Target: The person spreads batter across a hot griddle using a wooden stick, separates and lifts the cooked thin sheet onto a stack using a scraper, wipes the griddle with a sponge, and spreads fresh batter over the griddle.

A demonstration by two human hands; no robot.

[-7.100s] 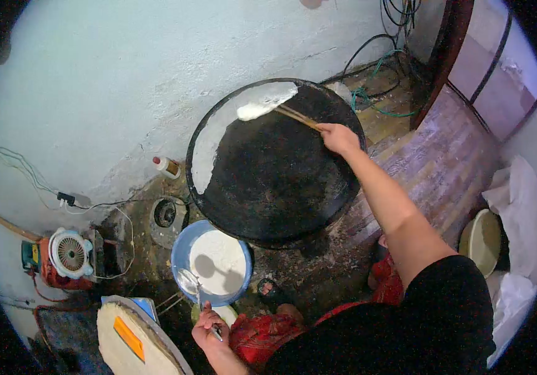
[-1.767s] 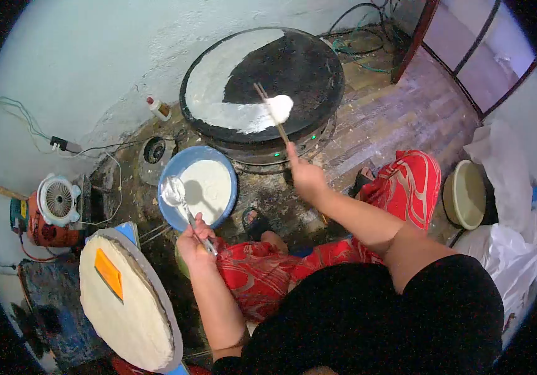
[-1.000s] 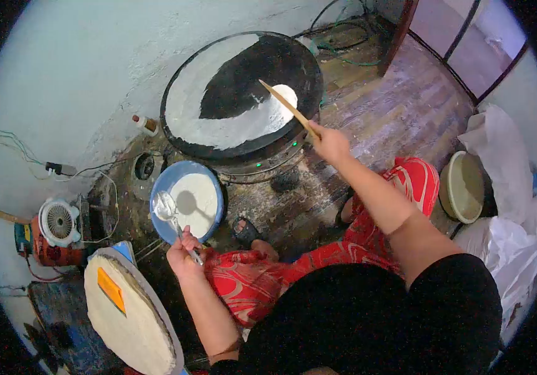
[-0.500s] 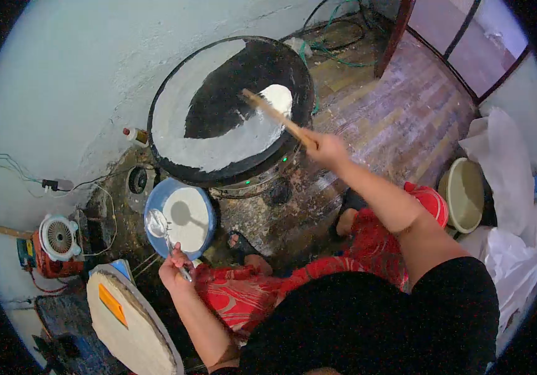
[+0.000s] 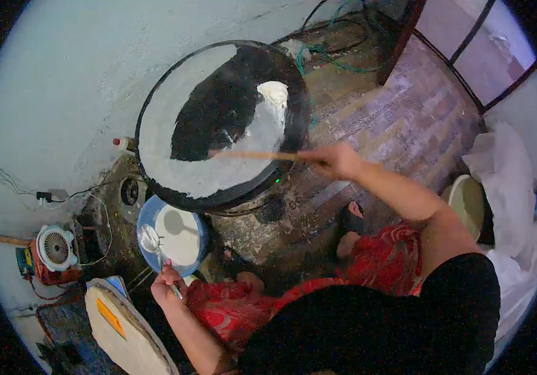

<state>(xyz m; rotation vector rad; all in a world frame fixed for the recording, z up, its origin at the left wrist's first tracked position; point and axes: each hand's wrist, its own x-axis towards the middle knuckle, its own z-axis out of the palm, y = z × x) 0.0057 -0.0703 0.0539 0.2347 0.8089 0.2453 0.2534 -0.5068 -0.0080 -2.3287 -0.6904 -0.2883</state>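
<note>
My right hand (image 5: pixel 337 161) is wrapped round the handle of a wooden batter spreader (image 5: pixel 256 155), which lies across the near part of a large round black griddle (image 5: pixel 212 94). White batter (image 5: pixel 181 178) coats a broad curved band along the griddle's left and near sides. A thicker lump of batter (image 5: pixel 273 92) sits at its upper right, while the middle is bare black. My left hand (image 5: pixel 169 290) grips a metal ladle (image 5: pixel 150 237) over a blue basin (image 5: pixel 145 215) of white batter. The ladle's bowl is coated white.
Lower left, an orange scraper (image 5: pixel 111 317) lies on a pale round stack (image 5: pixel 109 344). A small blower (image 5: pixel 56 244) and wires are by the left wall. A small bottle (image 5: pixel 124 144) stands beside the griddle. On the right are a pale tub (image 5: pixel 466 203) and white plastic sheeting (image 5: pixel 506 169).
My right hand has swung the spreader toward me along the griddle, drawing batter down its right side; the thick lump has shrunk. My left hand holds the ladle much as before. The view has shifted slightly.
</note>
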